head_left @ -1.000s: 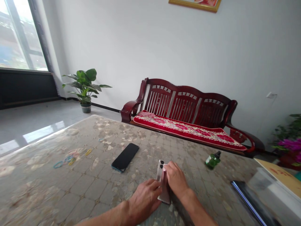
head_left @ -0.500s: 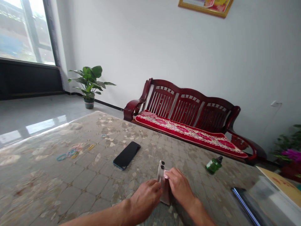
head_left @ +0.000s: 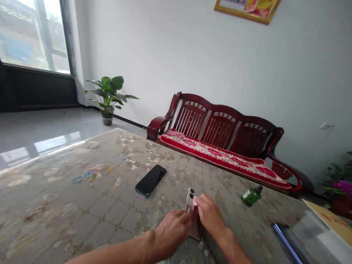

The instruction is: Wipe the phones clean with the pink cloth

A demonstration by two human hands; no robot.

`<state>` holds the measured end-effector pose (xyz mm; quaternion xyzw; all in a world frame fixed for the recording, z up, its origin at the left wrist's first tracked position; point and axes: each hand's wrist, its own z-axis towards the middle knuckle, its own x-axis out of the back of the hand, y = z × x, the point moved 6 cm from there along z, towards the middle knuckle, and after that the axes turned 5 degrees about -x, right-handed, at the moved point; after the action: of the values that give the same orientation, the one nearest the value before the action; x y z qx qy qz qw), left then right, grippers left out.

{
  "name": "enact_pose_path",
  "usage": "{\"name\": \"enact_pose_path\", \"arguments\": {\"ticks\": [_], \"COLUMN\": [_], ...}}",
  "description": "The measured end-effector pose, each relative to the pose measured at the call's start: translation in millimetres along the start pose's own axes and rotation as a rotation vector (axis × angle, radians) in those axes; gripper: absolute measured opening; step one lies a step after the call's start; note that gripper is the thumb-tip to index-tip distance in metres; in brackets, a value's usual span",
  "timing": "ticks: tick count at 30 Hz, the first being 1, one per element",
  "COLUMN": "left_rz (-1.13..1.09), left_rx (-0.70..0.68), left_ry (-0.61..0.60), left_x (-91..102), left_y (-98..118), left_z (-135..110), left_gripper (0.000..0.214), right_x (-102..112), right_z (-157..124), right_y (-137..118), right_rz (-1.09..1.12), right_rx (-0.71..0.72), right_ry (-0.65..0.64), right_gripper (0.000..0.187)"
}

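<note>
A silver-pink phone stands or lies with its back toward me, two black camera lenses near its top. My left hand is closed at its left edge, fingertips against the phone. In my right hand, a small pale pink wad of tissue or cloth is pinched and held against the phone's back, just below the lenses. Part of the phone is hidden behind my hands. Left of it, a second phone lies flat, its dark screen up.
Coloured hair ties lie on the left of the patterned tabletop. A green bottle stands to the right. Beyond it are a dark, shiny-edged object and a yellowish folder. A wooden bench sits behind the table.
My view has shifted slightly, so the scene sits a little further right. The tissue in my right hand has moved slightly up toward the lenses; my left hand stays at the phone.
</note>
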<state>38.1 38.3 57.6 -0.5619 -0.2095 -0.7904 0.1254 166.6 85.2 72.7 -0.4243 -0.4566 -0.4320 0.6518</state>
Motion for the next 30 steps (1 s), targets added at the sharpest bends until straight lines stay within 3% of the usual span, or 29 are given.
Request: {"name": "enact_pose_path", "arguments": {"ticks": [9, 15, 18, 23, 30], "left_rz": [0.01, 0.015, 0.013, 0.003, 0.024], "left_rx": [-0.014, -0.004, -0.002, 0.008, -0.012], "left_ry": [-0.039, -0.054, -0.05, -0.055, -0.047], "left_x": [-4.9, -11.4, -11.6, -10.4, -11.7], "left_y": [-1, -3, -3, -3, -3], "left_z": [-2, -2, -2, -3, -2], "left_gripper": [0.01, 0.01, 0.011, 0.012, 0.007], "right_x": [0, -2, -3, -6, -8], "right_z": [32, 9, 8, 32, 55], "right_y": [8, 1, 6, 15, 1], "right_rz": [-0.026, 0.025, 0.033, 0.004, 0.009], "right_rx": [-0.111, -0.001, -0.012, -0.113, -0.061], "right_ry": [0.011, 0.01, 0.014, 0.025, -0.01], "right_gripper": [0.031, 0.032, 0.032, 0.031, 0.033]}}
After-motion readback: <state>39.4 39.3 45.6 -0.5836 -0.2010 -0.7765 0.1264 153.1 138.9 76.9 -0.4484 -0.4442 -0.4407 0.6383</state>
